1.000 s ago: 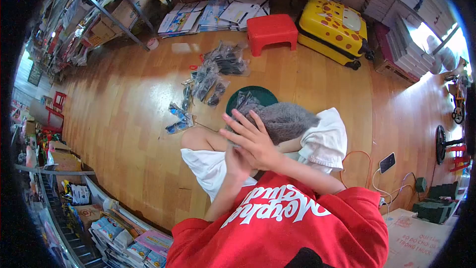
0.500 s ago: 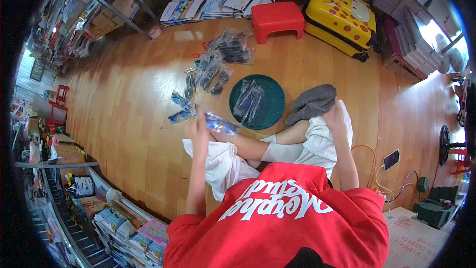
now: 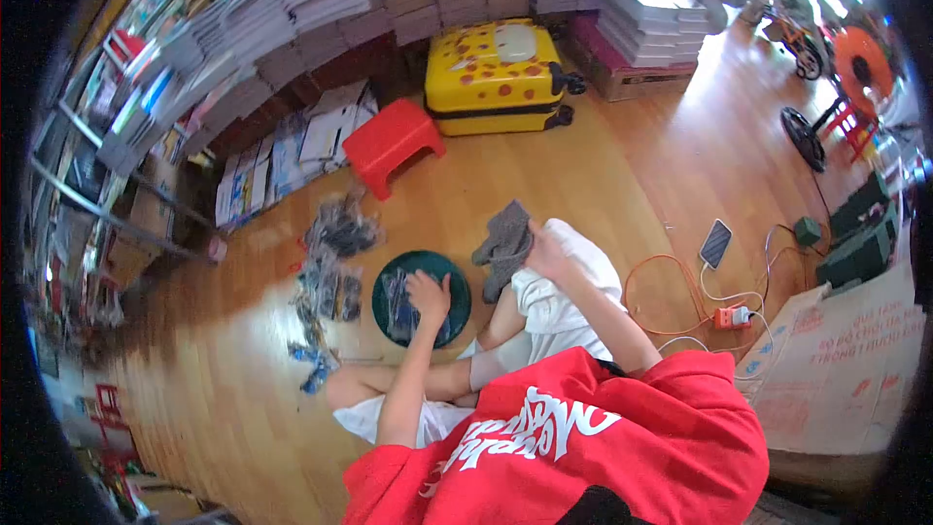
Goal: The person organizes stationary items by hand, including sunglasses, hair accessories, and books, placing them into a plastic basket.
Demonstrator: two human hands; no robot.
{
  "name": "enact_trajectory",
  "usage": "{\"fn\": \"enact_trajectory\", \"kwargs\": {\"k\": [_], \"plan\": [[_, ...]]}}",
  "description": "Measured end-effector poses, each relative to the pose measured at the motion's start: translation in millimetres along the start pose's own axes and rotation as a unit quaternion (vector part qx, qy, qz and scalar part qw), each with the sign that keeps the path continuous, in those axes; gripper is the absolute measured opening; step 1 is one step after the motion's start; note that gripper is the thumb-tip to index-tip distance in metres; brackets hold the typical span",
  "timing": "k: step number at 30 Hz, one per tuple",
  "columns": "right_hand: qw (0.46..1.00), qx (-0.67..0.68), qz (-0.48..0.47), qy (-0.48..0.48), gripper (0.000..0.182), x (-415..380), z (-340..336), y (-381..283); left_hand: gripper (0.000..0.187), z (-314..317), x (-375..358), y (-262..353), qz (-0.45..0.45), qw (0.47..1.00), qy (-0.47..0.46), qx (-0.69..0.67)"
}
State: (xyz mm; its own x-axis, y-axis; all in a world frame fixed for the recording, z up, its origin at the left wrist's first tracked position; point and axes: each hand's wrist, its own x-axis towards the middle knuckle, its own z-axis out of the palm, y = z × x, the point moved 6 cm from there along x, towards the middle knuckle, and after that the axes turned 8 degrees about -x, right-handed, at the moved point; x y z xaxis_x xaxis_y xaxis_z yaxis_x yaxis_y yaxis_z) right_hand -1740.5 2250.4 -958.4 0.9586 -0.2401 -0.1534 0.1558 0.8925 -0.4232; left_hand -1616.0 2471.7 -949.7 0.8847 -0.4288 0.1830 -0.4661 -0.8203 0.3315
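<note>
My left hand (image 3: pixel 429 297) is over the dark green round surface (image 3: pixel 453 319), its thumb and fingers apart. It touches or hovers just above the clear plastic packets of sunglasses (image 3: pixel 397 305) lying there; the contact is hard to make out. My right hand (image 3: pixel 550 253) is closed on a bunched grey cloth (image 3: pixel 506 241) beside my bent knee. More bagged sunglasses (image 3: pixel 342 226) lie in a loose pile on the wooden floor to the left. A blue-lensed pair (image 3: pixel 313 367) sits near my left knee.
A red plastic stool (image 3: pixel 393 144) and a yellow spotted suitcase (image 3: pixel 494 78) stand ahead. Behind them are stacked books (image 3: pixel 465 2). To the right are a phone (image 3: pixel 716 244), an orange cable (image 3: pixel 649 261), a power strip (image 3: pixel 731 316) and a cardboard box (image 3: pixel 841 369).
My left hand has moved from above my left knee, where it held a bagged pair of blue sunglasses, to the green surface. The right hand still grips the grey cloth. The view has turned right.
</note>
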Motion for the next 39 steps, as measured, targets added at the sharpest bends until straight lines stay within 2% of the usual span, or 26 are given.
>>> {"fn": "enact_trajectory", "kwargs": {"k": [3, 9, 12, 15, 16, 19, 20, 21, 23, 24, 27, 28, 30, 33, 34, 35, 37, 38, 39], "plan": [[1.0, -0.012, -0.008, 0.013, 0.041, -6.6, 16.4, -3.1, 0.055, -1.7, -12.9, -9.2, -0.001, 1.0, -0.015, 0.008], [1.0, -0.001, 0.028, 0.005, 0.041, -2.0, 12.3, -0.5, 0.042, -7.4, -34.9, -23.5, 0.117, 0.988, -0.069, 0.08], [0.999, -0.029, 0.017, 0.006, 0.041, -5.1, 12.9, 3.4, 0.049, 1.4, -27.5, -40.1, 0.12, 0.988, 0.027, 0.098], [0.998, -0.06, 0.017, 0.01, 0.042, -6.8, 21.5, -1.2, 0.056, -49.7, -22.4, -2.6, 0.145, 0.981, 0.073, -0.104], [0.997, -0.067, 0.022, 0.012, 0.042, -9.9, 29.2, -0.2, 0.068, -61.8, -18.8, 8.9, 0.154, 0.963, 0.034, -0.218], [0.988, -0.098, 0.108, -0.04, 0.042, -27.6, 91.5, 12.8, 0.081, -100.7, -20.7, 39.8, 0.168, 0.906, -0.018, -0.388], [0.981, -0.132, 0.131, -0.05, 0.042, -32.3, 118.5, 19.1, 0.087, -101.0, -19.8, 36.3, 0.135, 0.882, -0.041, -0.449], [0.974, -0.147, 0.15, -0.084, 0.043, -38.9, 148.8, 23.5, 0.086, -98.6, -20.4, 32.2, 0.076, 0.852, -0.128, -0.502], [0.953, -0.175, 0.194, -0.153, 0.044, -49.8, 204.5, 30.9, 0.085, -105.5, -31.4, 18.4, -0.051, 0.751, -0.289, -0.591], [0.952, -0.179, 0.193, -0.159, 0.045, -50.8, 221.4, 34.7, 0.082, -112.8, -39.3, 2.5, -0.099, 0.752, -0.299, -0.579], [0.955, -0.2, 0.187, -0.11, 0.046, -40.2, 240.7, 42.5, 0.081, -148.1, -52.2, -9.4, -0.023, 0.746, -0.211, -0.631], [0.957, -0.181, 0.202, -0.107, 0.046, -34.8, 236.2, 49.4, 0.071, -174.2, -55.0, -1.7, -0.022, 0.791, -0.176, -0.585], [0.958, -0.145, 0.228, -0.098, 0.046, -26.8, 218.0, 61.4, 0.064, -196.2, -58.4, -1.7, -0.103, 0.778, -0.133, -0.606], [0.915, -0.212, 0.341, -0.046, 0.043, -47.7, 191.3, 97.6, 0.053, -196.6, -67.5, -31.1, -0.188, 0.749, -0.095, -0.628], [0.902, -0.198, 0.378, -0.061, 0.041, -50.5, 172.6, 115.0, 0.049, -195.6, -71.0, -40.0, -0.208, 0.739, -0.088, -0.635], [0.904, -0.21, 0.365, -0.08, 0.04, -55.7, 176.0, 115.3, 0.049, -195.6, -76.3, -43.2, -0.233, 0.641, -0.1, -0.724], [0.908, -0.231, 0.33, -0.116, 0.037, -64.1, 189.8, 105.9, 0.049, -201.0, -82.4, -41.9, -0.256, 0.413, -0.123, -0.865], [0.926, -0.208, 0.3, -0.096, 0.033, -63.9, 201.2, 98.5, 0.048, -197.2, -77.5, -42.7, -0.205, 0.37, -0.118, -0.899], [0.934, -0.207, 0.276, -0.098, 0.032, -62.8, 212.3, 89.5, 0.047, -185.7, -80.8, -43.8, -0.199, 0.368, -0.11, -0.902]]}}
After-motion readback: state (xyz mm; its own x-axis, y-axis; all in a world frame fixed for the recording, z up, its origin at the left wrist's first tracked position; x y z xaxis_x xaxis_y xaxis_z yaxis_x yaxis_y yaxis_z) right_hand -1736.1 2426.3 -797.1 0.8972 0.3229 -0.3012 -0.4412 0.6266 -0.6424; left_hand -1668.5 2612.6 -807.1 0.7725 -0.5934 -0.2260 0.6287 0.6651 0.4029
